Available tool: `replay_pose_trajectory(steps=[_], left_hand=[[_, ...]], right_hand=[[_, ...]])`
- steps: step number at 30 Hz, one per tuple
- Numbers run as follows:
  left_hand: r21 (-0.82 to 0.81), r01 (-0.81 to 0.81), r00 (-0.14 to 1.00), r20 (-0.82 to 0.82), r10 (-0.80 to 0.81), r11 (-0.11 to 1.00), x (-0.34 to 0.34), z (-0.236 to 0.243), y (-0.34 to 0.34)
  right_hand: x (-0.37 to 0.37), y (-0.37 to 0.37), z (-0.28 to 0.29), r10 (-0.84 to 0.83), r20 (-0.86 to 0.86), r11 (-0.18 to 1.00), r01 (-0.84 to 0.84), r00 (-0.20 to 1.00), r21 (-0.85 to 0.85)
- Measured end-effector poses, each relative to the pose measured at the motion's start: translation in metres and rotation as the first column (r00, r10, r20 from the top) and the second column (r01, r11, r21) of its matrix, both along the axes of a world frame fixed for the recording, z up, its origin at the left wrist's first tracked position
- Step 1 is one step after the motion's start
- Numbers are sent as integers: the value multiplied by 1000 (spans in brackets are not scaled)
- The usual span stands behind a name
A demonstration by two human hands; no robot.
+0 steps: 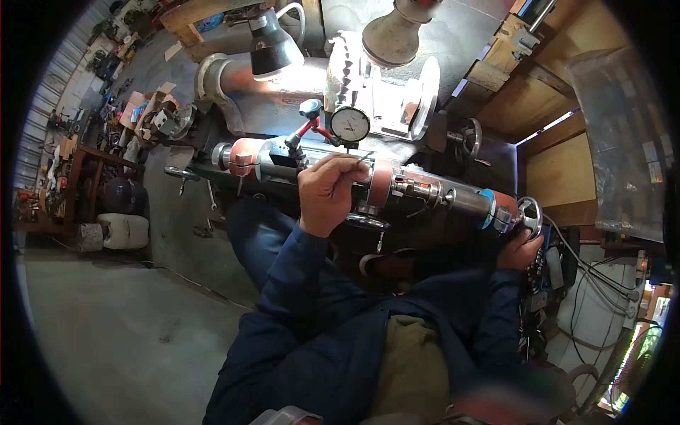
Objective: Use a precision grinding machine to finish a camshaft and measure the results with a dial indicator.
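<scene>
My left hand [326, 191] is closed, fingertips at the steel shaft [336, 157] beside a red-collared fixture [380, 183]; what it pinches, if anything, is too small to make out. Just above it a round dial gauge [349, 125] hangs on a red jointed arm [309, 126], whose stem runs down to a dark block [284, 157]. My right hand [519, 253] grips the chrome handwheel [533, 211] at the shaft's right end, beside a red-and-blue collar [501, 211]. Another red collar [243, 157] sits on the left end.
A black lamp [273, 53] and beige lamp [392, 39] stand over the machine bed. Lower handwheels [367, 221] project toward my legs. Wooden panels [559, 170] and cables [588, 269] are at right. Cluttered shelves, a cardboard box [138, 106] and a white jug [126, 230] are at left.
</scene>
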State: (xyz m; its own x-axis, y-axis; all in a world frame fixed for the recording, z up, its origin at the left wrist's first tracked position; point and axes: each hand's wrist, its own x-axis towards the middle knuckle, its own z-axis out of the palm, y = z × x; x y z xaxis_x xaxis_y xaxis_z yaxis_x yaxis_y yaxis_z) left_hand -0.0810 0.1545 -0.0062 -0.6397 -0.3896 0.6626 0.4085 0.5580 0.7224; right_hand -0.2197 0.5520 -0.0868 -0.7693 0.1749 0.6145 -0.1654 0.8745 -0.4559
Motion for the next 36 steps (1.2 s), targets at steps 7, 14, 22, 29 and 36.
replay_pose_trajectory(steps=[7, 14, 22, 29, 36], left_hand=[[20, -59, 998, 25, 58, 998, -6, 9, 9], [59, -128, 992, 12, 128, 990, -2, 4, 11], [47, -102, 995, 3, 102, 994, -2, 4, 8], [100, -154, 988, 23, 152, 983, 1, 5, 13], [28, 32, 999, 34, -33, 999, 6, 13, 6]], right_hand=[[-2, 2, 9, 32, 28, 997, -34, 999, 76], [2, -6, 1, 16, -44, 1000, -15, 999, 4], [0, -7, -3, -13, -79, 1000, 13, 997, -3], [-3, -4, -7, -39, -49, 999, 40, 998, 12], [2, -3, 16, 36, 142, 999, -32, 989, -31]])
